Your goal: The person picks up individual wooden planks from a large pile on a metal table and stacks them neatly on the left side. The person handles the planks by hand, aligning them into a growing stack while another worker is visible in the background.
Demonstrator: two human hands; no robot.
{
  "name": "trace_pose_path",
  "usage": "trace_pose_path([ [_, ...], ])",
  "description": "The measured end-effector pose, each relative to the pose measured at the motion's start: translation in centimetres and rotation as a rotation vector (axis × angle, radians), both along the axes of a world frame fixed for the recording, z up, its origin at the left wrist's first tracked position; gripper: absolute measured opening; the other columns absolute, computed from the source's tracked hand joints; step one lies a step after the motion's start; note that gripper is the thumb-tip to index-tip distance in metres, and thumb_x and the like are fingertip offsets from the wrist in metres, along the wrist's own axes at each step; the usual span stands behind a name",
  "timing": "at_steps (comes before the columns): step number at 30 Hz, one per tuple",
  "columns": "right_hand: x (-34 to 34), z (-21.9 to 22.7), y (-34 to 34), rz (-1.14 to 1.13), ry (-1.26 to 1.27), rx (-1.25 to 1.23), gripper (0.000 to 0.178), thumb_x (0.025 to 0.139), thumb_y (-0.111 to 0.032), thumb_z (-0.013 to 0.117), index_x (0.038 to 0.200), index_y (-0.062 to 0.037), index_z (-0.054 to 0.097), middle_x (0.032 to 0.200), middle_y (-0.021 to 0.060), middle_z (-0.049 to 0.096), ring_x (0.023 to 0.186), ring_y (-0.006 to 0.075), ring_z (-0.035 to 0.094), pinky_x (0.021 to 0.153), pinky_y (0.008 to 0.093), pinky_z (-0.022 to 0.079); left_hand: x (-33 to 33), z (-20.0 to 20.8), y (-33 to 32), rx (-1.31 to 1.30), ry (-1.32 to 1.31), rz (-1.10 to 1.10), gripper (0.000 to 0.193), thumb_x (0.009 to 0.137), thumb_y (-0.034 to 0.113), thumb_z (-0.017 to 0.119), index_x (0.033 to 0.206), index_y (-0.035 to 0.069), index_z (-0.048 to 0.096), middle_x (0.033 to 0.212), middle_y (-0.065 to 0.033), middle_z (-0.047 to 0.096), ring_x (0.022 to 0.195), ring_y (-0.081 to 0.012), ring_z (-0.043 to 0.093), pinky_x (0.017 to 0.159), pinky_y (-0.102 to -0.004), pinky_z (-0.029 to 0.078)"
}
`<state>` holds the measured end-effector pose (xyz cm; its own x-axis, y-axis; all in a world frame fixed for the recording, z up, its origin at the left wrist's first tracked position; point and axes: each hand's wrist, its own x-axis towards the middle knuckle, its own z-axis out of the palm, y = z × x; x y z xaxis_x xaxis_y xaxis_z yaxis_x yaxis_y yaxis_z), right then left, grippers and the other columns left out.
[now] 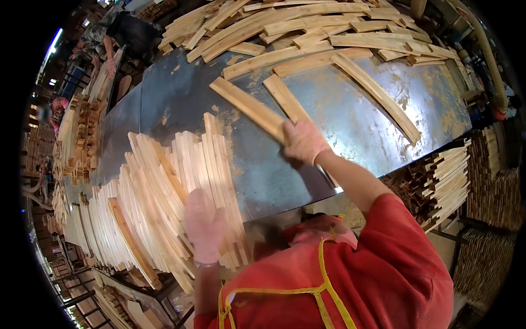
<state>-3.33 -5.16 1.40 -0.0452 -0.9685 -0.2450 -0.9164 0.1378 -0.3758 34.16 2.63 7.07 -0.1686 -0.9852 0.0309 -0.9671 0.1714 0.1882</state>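
My right hand [304, 141] is closed around the near end of a wooden board [246, 108], which slants away to the far left over the metal tabletop [257, 170]. A second board [286, 98] lies beside it and runs under my right hand and forearm. My left hand [204, 227], slightly blurred, is stretched out at the right part of a row of pale wooden strips [148, 192], its thumb apart from the fingers. Nothing shows in its grasp. Whether its palm presses on the strips or hovers over them, I cannot tell.
A loose heap of boards [307, 24] covers the far side of the table. One long board [378, 98] lies alone at the right. Stacked strips [446, 183] stand below the right edge. Another person [109, 52] works at the far left, near stacked wood [85, 131].
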Motion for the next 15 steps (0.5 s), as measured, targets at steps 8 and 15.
trace_pose_path([
  [8,10.5,-1.2,12.0,0.427,-0.485,0.13,0.067,0.083,-0.036,0.075,0.14,-0.004,0.061,0.142,0.0237,0.06,0.138,0.0388,0.055,0.113,0.0486,0.046,-9.2,-8.6,-2.2,-0.022,-0.509,-0.133,0.074,0.096,0.036,0.069,0.16,0.012,0.043,0.155,-0.0166,0.054,0.147,-0.0363,0.047,0.122,-0.0482,0.038],
  [15,-6.1,-5.3,9.2,-0.32,0.008,-0.04,0.076,0.082,-0.035,0.079,0.148,-0.005,0.053,0.144,0.0218,0.058,0.139,0.04,0.053,0.113,0.0476,0.044,-7.3,-10.0,-1.0,0.084,-0.528,0.057,0.08,0.096,0.031,0.069,0.163,0.003,0.036,0.168,-0.0149,0.038,0.155,-0.0346,0.036,0.129,-0.0454,0.028],
])
